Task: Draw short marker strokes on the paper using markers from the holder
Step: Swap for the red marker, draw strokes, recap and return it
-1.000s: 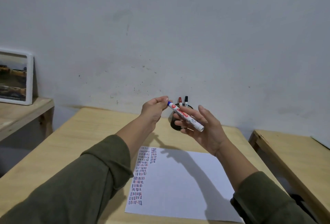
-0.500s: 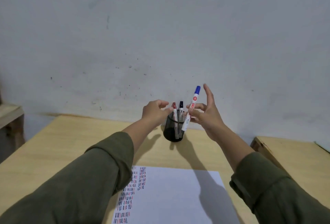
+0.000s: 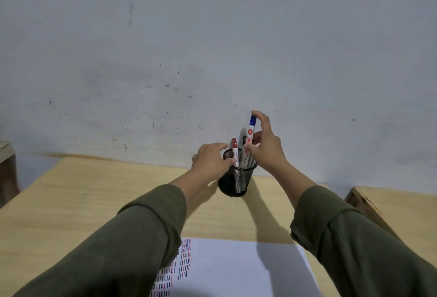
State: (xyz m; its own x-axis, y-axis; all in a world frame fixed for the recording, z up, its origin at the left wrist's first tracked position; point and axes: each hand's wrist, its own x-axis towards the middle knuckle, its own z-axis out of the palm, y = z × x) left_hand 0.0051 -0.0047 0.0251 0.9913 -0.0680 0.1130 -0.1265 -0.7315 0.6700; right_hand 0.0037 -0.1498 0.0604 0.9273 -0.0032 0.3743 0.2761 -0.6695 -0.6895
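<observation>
A black mesh holder (image 3: 236, 179) stands on the wooden table near the wall. My right hand (image 3: 266, 147) grips a blue-capped marker (image 3: 250, 131), upright, its lower end inside the holder. A red-capped marker (image 3: 234, 149) stands in the holder, and a black-capped one is mostly hidden behind the blue marker. My left hand (image 3: 209, 160) rests against the holder's left rim, thumb touching the red marker's barrel. The white paper (image 3: 236, 270) lies near me, with columns of short red, blue and black strokes along its left side, partly hidden by my left sleeve.
The wooden table (image 3: 94, 202) meets a pale grey wall behind the holder. A second wooden surface (image 3: 397, 204) stands to the right, across a narrow gap. A dark wooden edge (image 3: 7, 166) shows at the far left.
My right hand turned the blue marker from slanted to upright and lowered its end into the holder. My left hand moved from the marker's cap to the holder's rim. The view tilted up.
</observation>
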